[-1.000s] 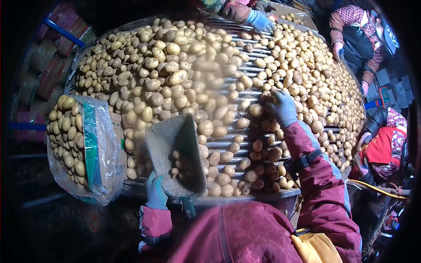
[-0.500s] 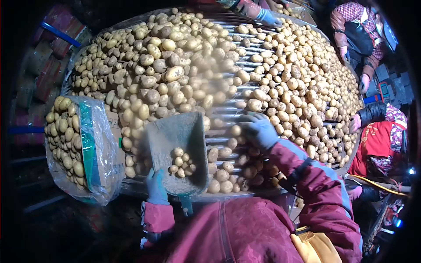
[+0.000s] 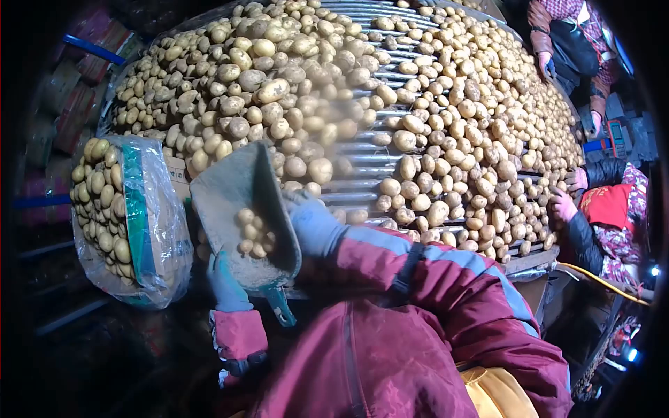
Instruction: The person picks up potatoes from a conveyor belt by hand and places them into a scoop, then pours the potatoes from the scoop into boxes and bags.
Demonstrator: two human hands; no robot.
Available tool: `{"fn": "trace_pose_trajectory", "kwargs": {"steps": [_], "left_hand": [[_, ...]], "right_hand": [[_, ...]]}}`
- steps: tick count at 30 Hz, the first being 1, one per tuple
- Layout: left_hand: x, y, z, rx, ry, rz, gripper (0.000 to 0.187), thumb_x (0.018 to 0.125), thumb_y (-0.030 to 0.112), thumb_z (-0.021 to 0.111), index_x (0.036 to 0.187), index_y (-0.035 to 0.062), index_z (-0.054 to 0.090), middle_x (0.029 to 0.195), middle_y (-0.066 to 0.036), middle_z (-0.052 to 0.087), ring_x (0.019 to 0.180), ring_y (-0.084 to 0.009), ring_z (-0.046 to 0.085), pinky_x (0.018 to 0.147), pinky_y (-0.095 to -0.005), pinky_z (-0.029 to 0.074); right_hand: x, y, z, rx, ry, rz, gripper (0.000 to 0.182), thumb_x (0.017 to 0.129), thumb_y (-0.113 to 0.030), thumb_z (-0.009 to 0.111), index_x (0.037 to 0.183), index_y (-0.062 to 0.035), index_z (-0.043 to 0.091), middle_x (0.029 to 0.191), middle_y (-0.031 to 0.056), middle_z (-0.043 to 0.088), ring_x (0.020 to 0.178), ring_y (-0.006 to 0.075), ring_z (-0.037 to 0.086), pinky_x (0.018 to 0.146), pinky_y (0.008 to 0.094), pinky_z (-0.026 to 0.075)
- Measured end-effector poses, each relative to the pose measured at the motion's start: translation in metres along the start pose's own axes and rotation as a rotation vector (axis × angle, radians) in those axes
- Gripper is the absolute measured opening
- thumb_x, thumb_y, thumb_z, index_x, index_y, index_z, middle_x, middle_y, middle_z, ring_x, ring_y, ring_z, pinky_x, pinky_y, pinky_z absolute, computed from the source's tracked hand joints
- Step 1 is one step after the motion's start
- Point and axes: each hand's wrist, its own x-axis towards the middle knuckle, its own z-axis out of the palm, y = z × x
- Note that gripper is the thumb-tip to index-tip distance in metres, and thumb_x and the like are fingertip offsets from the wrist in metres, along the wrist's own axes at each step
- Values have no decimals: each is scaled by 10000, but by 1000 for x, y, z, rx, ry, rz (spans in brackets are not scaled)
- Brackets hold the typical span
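Observation:
A grey scoop [image 3: 237,181] with a green handle [image 3: 280,306] is tilted over the near edge of the potato bed, several small potatoes [image 3: 255,233] lying inside it. My left hand [image 3: 228,284], in a blue-grey glove, grips the scoop's lower left edge; the handle hangs free to its right. On the other side, my gloved right hand [image 3: 315,224] lies against the scoop's right wall. Its fingers point forward and look stretched out, though the scoop partly hides them. Just beyond the right fingertips are loose potatoes [image 3: 295,167].
Potatoes are heaped over metal rollers [image 3: 359,171]. At left stands a plastic-lined carton [image 3: 155,230] filled with potatoes. Two co-workers stand at the right: one wears a red apron [image 3: 606,206], the other a checked top [image 3: 554,15]. A yellow cable [image 3: 603,282] runs at lower right.
My right hand has moved left from the rollers to the scoop's right side. The scoop and my left hand have shifted left and up. A gloved hand at the top has left the view.

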Motion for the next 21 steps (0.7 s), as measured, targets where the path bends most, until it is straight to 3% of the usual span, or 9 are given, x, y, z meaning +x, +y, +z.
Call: {"fn": "trace_pose_trajectory", "kwargs": {"steps": [3, 5, 7, 9, 11, 14, 17, 20, 21], "left_hand": [[-3, 3, -6, 1, 8, 39, 362, 964, 166, 572, 1273, -20, 605, 1209, -131, 634, 1064, -233, 640, 906, -380, 535], [-1, 2, -17, -80, -27, 37, 365, 968, 182, 571, 1271, -20, 605, 1209, -133, 634, 1066, -234, 639, 906, -381, 535], [0, 3, -25, -102, -35, 53, 370, 971, 190, 569, 1272, -23, 604, 1210, -134, 634, 1069, -234, 638, 909, -380, 534], [0, 6, -28, -63, -13, 88, 376, 972, 192, 567, 1276, -27, 600, 1212, -135, 634, 1073, -235, 638, 915, -379, 533], [-2, 8, -30, -65, 8, 78, 367, 975, 185, 561, 1268, -33, 602, 1207, -134, 635, 1070, -231, 637, 920, -371, 530], [-2, 8, -34, -41, -18, 116, 349, 982, 174, 547, 1255, -36, 606, 1201, -135, 635, 1059, -229, 634, 925, -366, 525], [-6, 10, -36, -41, -7, 125, 348, 981, 174, 548, 1252, -37, 605, 1193, -135, 638, 1058, -229, 633, 923, -365, 525], [-8, 12, -35, -85, 5, 102, 369, 949, 149, 600, 1262, -47, 602, 1220, -145, 645, 1066, -238, 648, 908, -378, 546], [-8, 12, -36, -76, 7, 101, 369, 948, 147, 602, 1261, -48, 603, 1218, -144, 646, 1064, -239, 648, 910, -379, 545]], "right_hand": [[-25, 11, -16, 9, -75, -77, 418, 718, -300, 755, 1083, -106, 699, 1428, 95, 477, 1343, 315, 427, 1077, 466, 393], [-43, 27, -29, 27, 30, -2, 292, 776, -281, 728, 1012, -109, 710, 1253, 94, 571, 1246, 335, 499, 1022, 478, 422], [-66, 50, -57, 1, 75, -26, 279, 793, -229, 713, 1050, -122, 688, 1203, 106, 598, 1161, 328, 550, 965, 486, 454], [-88, 50, -98, -77, 12, 127, 296, 788, -210, 714, 1076, -155, 674, 1201, 107, 621, 1126, 333, 584, 942, 481, 465], [-116, 64, -117, -104, 82, 130, 351, 741, -224, 737, 1071, -127, 669, 1218, 132, 624, 1157, 366, 570, 972, 490, 460], [-163, 113, -132, -292, 56, 247, 299, 711, -172, 758, 995, -107, 691, 1156, 99, 649, 1163, 343, 566, 992, 466, 465], [-171, 101, -148, -308, 195, 399, 215, 759, -119, 737, 968, -76, 707, 1089, 119, 687, 1107, 333, 615, 949, 416, 503], [-154, 69, -139, -151, 290, 592, 257, 791, -134, 751, 1039, -77, 715, 1133, 126, 687, 1101, 326, 627, 963, 424, 499], [-148, 61, -134, -123, 262, 540, 314, 819, -164, 758, 1117, -81, 707, 1171, 131, 679, 1084, 317, 643, 944, 416, 514]]}}
